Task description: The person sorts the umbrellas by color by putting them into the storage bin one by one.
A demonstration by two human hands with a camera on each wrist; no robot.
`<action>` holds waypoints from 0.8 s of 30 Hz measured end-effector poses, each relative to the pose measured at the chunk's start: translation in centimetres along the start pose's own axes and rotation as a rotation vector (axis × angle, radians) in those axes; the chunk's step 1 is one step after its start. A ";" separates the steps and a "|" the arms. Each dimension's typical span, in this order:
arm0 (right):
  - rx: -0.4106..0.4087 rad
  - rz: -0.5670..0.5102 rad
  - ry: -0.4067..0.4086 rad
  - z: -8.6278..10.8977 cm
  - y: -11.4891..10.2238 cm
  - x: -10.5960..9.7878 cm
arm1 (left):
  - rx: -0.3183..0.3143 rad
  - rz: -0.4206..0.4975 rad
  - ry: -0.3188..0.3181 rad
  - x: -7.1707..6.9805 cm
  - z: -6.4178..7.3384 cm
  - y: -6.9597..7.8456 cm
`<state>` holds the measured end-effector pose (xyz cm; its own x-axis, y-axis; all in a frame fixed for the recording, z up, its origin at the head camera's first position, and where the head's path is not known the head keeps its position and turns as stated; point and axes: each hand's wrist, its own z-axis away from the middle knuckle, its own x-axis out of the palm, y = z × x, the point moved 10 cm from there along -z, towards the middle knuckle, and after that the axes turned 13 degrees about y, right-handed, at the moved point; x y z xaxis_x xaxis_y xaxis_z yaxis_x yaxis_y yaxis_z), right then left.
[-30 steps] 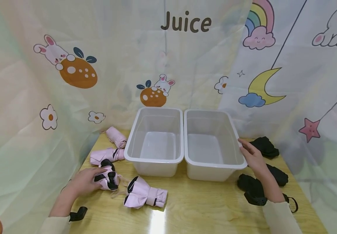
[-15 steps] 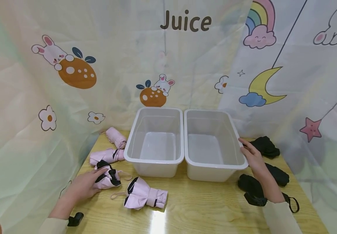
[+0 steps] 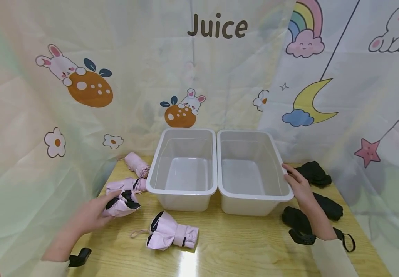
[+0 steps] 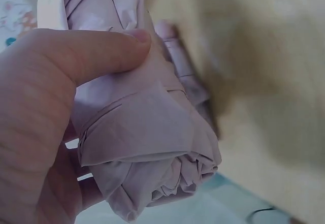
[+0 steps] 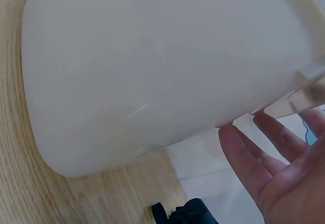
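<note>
My left hand grips a pink folded umbrella with black lining at its end. In the left wrist view the thumb lies across the rolled pink fabric, with other fingers behind it. At the right, my right hand touches the outer side of the right white bin, fingertips at the rim. The right wrist view shows those fingers fairly straight against the bin wall. Another pink umbrella lies in front of the left white bin.
Two more pink umbrellas, one at the back and one nearer, lie left of the bins. Several black fabric bundles, including a back one and a front one, lie on the right. A printed curtain surrounds the wooden table.
My left hand has shifted left with the pink umbrella, whose black-lined end now tilts differently. Its cord has come away from the front umbrella. The right hand has stayed at the bin rim.
</note>
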<state>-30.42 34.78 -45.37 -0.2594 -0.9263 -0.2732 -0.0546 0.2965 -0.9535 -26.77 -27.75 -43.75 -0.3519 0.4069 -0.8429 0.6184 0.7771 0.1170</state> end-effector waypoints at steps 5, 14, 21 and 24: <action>-0.005 -0.012 0.006 0.1 -0.2 -0.2 | 0.034 -0.001 0.058 -2.4 -2.4 0.2; 0.017 -0.023 0.016 0.2 0.2 -0.2 | -0.052 0.005 -0.025 -5.2 -6.3 -0.3; 0.035 -0.025 0.027 0.0 0.3 -0.2 | -0.095 -0.028 -0.067 -6.6 -10.2 -0.6; 0.035 -0.037 0.032 -0.2 0.4 -0.2 | -0.086 -0.048 -0.042 -7.2 -12.3 -0.2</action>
<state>-30.53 35.15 -45.62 -0.2883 -0.9286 -0.2336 -0.0310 0.2529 -0.9670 -33.05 -24.92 -31.28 -0.3487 0.3495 -0.8696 0.5384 0.8342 0.1194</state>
